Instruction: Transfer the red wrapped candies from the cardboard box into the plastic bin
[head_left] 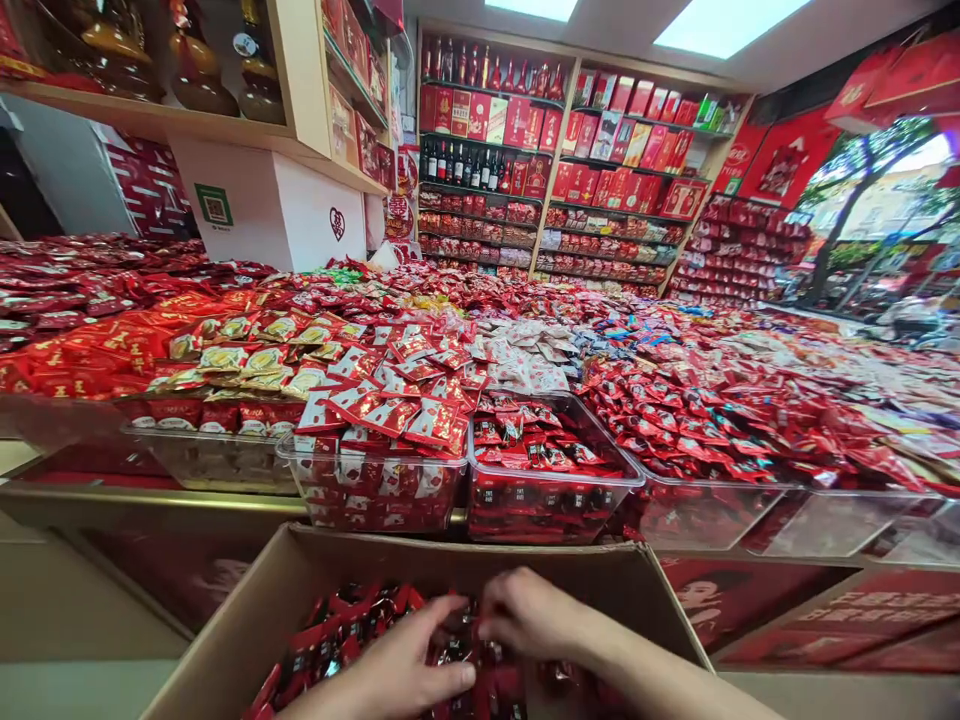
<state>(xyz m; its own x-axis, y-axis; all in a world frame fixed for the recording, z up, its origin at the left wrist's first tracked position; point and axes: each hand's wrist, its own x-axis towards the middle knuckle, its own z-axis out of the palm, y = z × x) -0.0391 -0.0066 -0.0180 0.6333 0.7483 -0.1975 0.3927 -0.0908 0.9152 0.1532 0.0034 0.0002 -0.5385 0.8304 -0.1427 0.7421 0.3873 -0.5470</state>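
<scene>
Both my hands reach down into an open cardboard box [247,620] filled with red-wrapped candies [330,630]. My left hand [390,665] curls its fingers over the candies near the box's middle. My right hand [529,615] is cupped, knuckles up, its fingertips gathered on dark-and-red wrappers [457,650] between the two hands. The hands almost touch. What each hand grips underneath is hidden by the fingers. Just beyond the box stands a clear plastic bin [551,490] partly filled with the same kind of red candies.
A wide shop counter holds several clear bins [375,480] heaped with red and gold wrapped sweets [247,360]. Wall shelves [555,150] at the back carry red gift boxes and bottles. A wooden shelf with jars [187,70] is at upper left. A window [877,220] is at right.
</scene>
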